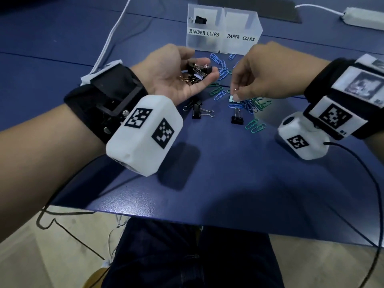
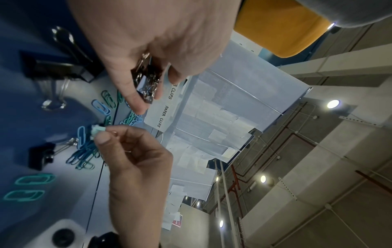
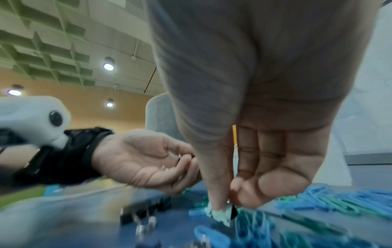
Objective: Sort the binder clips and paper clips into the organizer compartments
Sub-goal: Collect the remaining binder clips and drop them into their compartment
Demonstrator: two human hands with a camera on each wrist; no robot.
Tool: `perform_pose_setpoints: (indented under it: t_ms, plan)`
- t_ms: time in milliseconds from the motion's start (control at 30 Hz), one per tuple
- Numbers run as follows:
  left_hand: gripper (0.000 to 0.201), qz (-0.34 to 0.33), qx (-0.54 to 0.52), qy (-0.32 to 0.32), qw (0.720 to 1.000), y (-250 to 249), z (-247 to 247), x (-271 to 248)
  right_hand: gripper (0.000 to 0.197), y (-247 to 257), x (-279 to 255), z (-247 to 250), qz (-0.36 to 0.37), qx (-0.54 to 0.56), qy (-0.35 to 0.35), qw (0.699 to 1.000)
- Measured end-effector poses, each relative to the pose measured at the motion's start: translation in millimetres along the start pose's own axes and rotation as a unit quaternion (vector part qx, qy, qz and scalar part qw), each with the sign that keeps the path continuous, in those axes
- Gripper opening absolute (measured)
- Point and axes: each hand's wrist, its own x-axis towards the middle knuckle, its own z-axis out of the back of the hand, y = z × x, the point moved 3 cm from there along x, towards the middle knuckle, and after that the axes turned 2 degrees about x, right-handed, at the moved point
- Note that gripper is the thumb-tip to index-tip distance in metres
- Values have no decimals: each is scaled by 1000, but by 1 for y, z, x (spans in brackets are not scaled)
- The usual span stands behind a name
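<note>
R hand [image 1: 268,77] pinches a small pale mint-green binder clip [image 1: 232,98] by thumb and forefinger, just above the scattered blue and green wire paper clips [image 1: 252,103] on the dark blue tabletop [image 1: 218,173]; other fingers curled in. L hand [image 1: 176,73] is palm-up, cupped, fingers half curled round a heap of small black and rose-gold binder clips [image 1: 196,72].

To do this step well, I'd say: lift the mint clip straight up so no paper clip rides along, shake if one snags, then drop it in the L palm w/ the rest, or straight into the bin.

Two black binder clips w/ silver wire handles [image 1: 197,110] lie at 6 o'clock of the L hand.

Frosted translucent plastic two-compartment organizer [image 1: 223,28] sits at 12 o'clock. Handwritten labels: "BINDER CLIPS" on the left compartment, which holds one black clip; "PAPER CLIPS" on the right, contents unclear.
</note>
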Motion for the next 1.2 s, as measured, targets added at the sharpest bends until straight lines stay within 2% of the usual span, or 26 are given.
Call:
perform_pose_setpoints:
  t_ms: [67,267,400,533,600,667,733,833,900,1067,1200]
  plan:
    - [27,-4,2,-4,1000,1,1,-1,3,1,-2,8,-2,10,-7,1000]
    - [26,11,-3,18,1000,2,0,-1,10,32,7,31,46,92,-103,989]
    - [19,20,-56,48,997,-1,7,-3,19,54,25,26,71,44,-110,990]
    - [23,29,-88,40,995,-10,23,-2,28,54,22,31,77,56,-150,984]
    - [26,17,-82,13,996,-16,32,-1,26,52,16,27,83,42,-127,988]
    - [30,3,-65,-8,998,-19,38,-1,26,54,12,15,90,19,-55,994]
    - [32,-4,-62,-12,998,-20,40,-2,31,58,10,0,101,-6,15,995]
    - [33,-6,-65,-15,998,-20,41,-4,43,64,14,-12,111,-22,64,992]
    - [32,-6,-63,-17,998,-19,40,-3,46,64,17,-16,111,-23,68,991]
    - [28,-34,-80,-27,996,-22,38,-5,23,59,22,-17,100,-2,43,994]
    - [24,-58,-92,-42,993,-31,40,-7,18,50,21,-2,80,8,10,997]
